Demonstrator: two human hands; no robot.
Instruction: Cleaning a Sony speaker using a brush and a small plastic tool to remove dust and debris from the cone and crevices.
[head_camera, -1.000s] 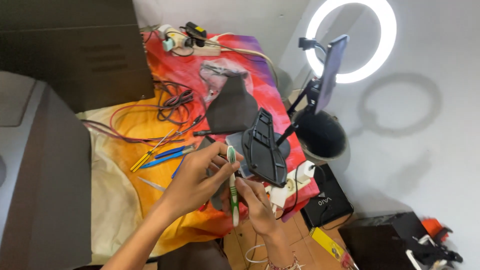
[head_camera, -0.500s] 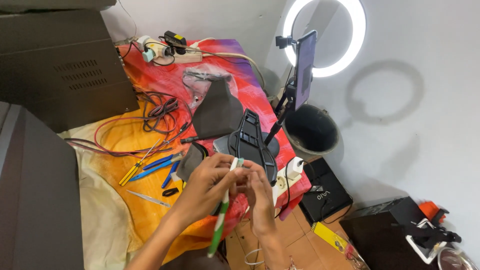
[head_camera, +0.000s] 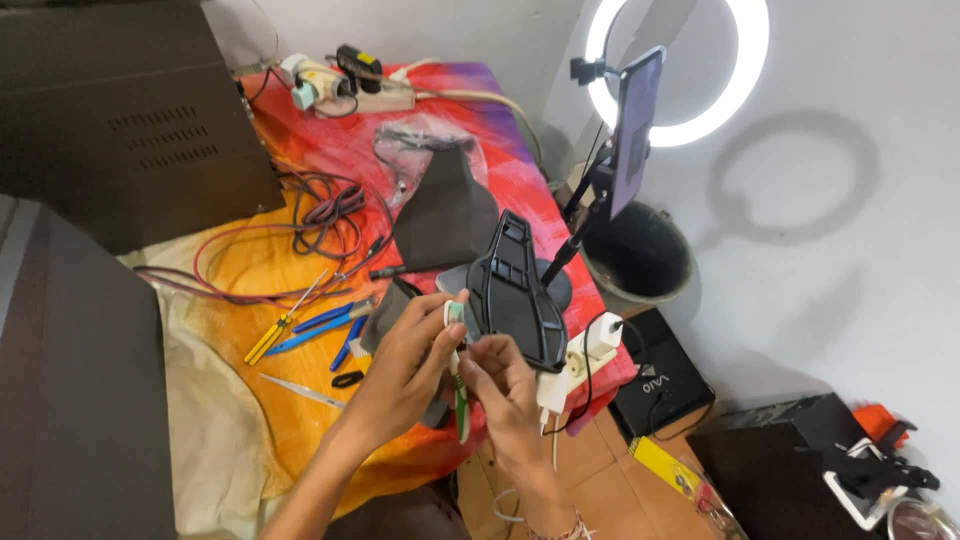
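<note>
My left hand is closed around a green and white toothbrush, gripping it near the head, and the handle points down between my hands. The brush head touches the left edge of a black ribbed plastic part that stands tilted on the table's near right side. My right hand sits just below that part, fingers curled up against its lower edge and the brush handle. Whether the right hand grips the part is hidden by the fingers.
Blue and yellow screwdrivers, tangled wires and a dark wedge-shaped cover lie on the orange-red cloth. A power strip sits at the back. A ring light with a phone, a black bucket and boxes stand to the right.
The toothbrush handle has swung from slanting down-left to pointing nearly straight down. Both hands have stayed at the black part's lower edge, and the camera view has shifted.
</note>
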